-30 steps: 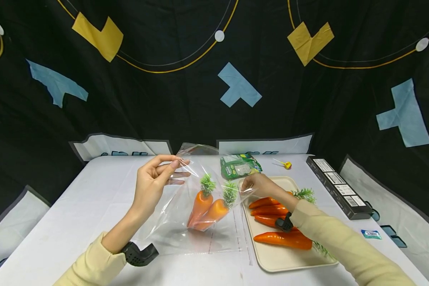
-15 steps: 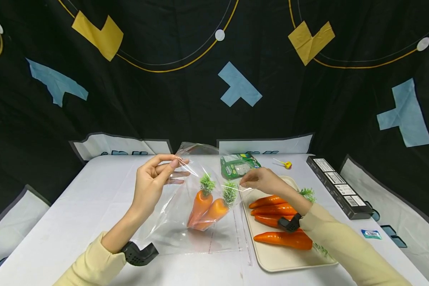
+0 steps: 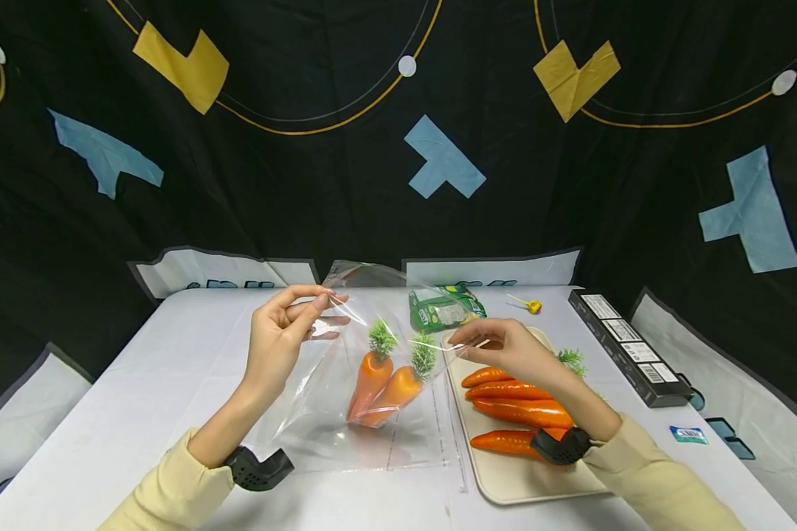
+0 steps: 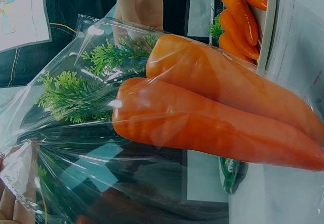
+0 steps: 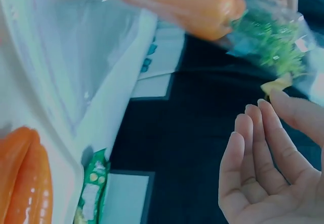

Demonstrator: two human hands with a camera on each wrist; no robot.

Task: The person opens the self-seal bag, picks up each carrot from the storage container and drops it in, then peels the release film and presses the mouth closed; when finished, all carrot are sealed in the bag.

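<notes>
A clear plastic bag (image 3: 305, 431) stands in front of me with two orange carrots (image 3: 372, 383) inside, their green tops up. My left hand (image 3: 279, 328) pinches the bag's upper left rim between thumb and index finger, the other fingers spread behind the film. On the other side, my right hand (image 3: 505, 350) holds the right rim at the fingertips, its thumb close to the index finger. In the right wrist view the right hand's fingers (image 5: 258, 148) are bent and side by side. Up close in the left wrist view, the carrots (image 4: 202, 118) lean together under the film.
A beige tray (image 3: 505, 487) with several orange carrots (image 3: 518, 409) sits under my right forearm. Behind it lie a green packet (image 3: 445, 308) and a yellow lollipop (image 3: 534, 306). A long black box (image 3: 631, 346) and a small blue packet (image 3: 688, 434) are at the right.
My right hand has shifted slightly right and turned, its fingers less curled than before, and its wrist has moved lower right. My left hand, the bag and the carrots are nearly where they were.
</notes>
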